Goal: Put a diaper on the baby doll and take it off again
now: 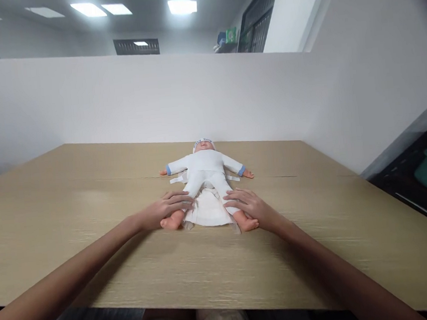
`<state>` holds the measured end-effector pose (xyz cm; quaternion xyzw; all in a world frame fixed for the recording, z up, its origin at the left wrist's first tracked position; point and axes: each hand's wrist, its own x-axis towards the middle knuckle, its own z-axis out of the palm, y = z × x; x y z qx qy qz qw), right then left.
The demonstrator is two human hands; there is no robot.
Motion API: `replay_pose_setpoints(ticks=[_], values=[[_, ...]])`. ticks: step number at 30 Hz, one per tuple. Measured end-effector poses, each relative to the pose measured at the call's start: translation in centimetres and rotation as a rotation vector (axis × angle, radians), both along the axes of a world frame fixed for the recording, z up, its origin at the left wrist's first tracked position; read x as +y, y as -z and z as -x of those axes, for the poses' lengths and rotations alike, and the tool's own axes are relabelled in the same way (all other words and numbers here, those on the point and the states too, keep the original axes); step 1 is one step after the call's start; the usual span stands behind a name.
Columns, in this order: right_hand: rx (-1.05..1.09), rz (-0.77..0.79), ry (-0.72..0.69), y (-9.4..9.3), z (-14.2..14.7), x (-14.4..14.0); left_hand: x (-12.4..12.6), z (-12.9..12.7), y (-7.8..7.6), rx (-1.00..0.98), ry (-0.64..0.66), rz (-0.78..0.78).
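Wooden table [71, 219] — both arms outstretched, left hand [165, 210] and right hand [250, 207] apart, flat on the doll's [204, 173] legs.

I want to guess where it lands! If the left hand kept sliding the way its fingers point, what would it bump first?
Probably the white folded cloth between the legs of the white-suited baby doll; the left hand already rests on one leg.

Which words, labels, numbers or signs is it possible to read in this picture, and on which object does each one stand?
No text can be read with certainty.
Doll's cap: dark marks along the band, too small and blurred to read.
Green box on the far shelf: any print is too small to read.
Doll's white suit, white cloth under its legs, wooden table, left hand, right hand: no text.
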<state>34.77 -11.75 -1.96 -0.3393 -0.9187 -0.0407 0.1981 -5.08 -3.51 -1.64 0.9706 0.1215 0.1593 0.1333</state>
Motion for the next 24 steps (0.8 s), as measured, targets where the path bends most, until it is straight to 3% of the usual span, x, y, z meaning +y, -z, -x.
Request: replay_pose_setpoints(ticks=[5,10,17,20,24], values=[[-0.019,0.02,-0.001,-0.7,0.2,0.2,-0.1,-0.2,0.2,0.015,0.009,-0.022],[0.039,0.168,-0.013,-1.4,-0.7,0.6,0.3,0.0,0.1,0.067,0.019,-0.009],[0.052,0.258,0.108,-3.0,1.3,-0.9,-1.1,-0.7,-1.8,0.064,-0.021,0.146],[-0.015,0.15,0.171,-2.1,3.2,-2.4,-2.8,-2.1,-1.4,0.05,-0.159,0.135],[-0.091,0.012,0.263,0.4,4.6,-3.4,-4.0,-3.9,0.5,-0.015,-0.31,0.038]])
